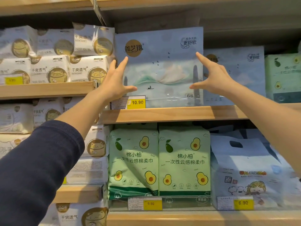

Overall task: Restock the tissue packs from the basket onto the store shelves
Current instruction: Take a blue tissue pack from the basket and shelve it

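Note:
A large pale blue tissue pack (160, 69) with a gold round logo and a boat picture stands upright on the wooden shelf (171, 114). My left hand (116, 80) is spread against its left edge, fingers straight and thumb out over the front. On the pack's right side my right hand (213, 75) is held the same way, fingers straight up and thumb pointing inward. Neither hand curls round the pack. The basket is out of view.
A second blue pack (236, 75) stands behind and to the right, beside a green avocado pack (283, 77). White cat-print packs (53, 54) fill the left shelves. Two green avocado packs (159, 160) and a blue handled pack (247, 168) sit below. Yellow price tags (137, 102) line the shelf edges.

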A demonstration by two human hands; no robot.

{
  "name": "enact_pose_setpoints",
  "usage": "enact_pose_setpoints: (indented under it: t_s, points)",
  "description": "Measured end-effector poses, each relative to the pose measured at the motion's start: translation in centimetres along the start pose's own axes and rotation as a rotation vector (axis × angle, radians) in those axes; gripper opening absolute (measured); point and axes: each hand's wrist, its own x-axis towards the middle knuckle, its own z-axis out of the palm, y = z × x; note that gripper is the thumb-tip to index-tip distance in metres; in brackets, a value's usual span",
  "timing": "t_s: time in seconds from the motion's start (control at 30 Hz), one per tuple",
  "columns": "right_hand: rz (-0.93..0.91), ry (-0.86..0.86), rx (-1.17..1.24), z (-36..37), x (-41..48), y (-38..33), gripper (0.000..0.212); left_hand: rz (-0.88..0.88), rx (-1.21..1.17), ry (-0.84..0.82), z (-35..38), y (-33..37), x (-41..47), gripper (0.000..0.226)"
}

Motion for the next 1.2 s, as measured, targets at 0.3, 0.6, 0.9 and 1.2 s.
enact_pose_setpoints:
  t_s: [0.3,0.6,0.9,1.2]
  points:
    - [0.011,-0.017,0.014,-1.6,-1.3,-0.5,0.096,0.016,0.007,-0.002,-1.1,1.2,-1.2,0.095]
    - [0.008,-0.073,0.08,-5.7,-5.1,0.0,0.092,-0.039,0.023,-0.027,-3.4,5.6,-6.4,0.093]
    - [0.019,-0.174,0.119,-11.7,-14.1,2.0,0.091,-0.177,-0.016,-0.088,-4.5,12.4,-15.9,0.095]
    - [0.107,-0.355,0.073,-15.4,-26.2,4.2,0.09,-0.238,-0.12,-0.243,-1.5,18.3,-25.3,0.09]
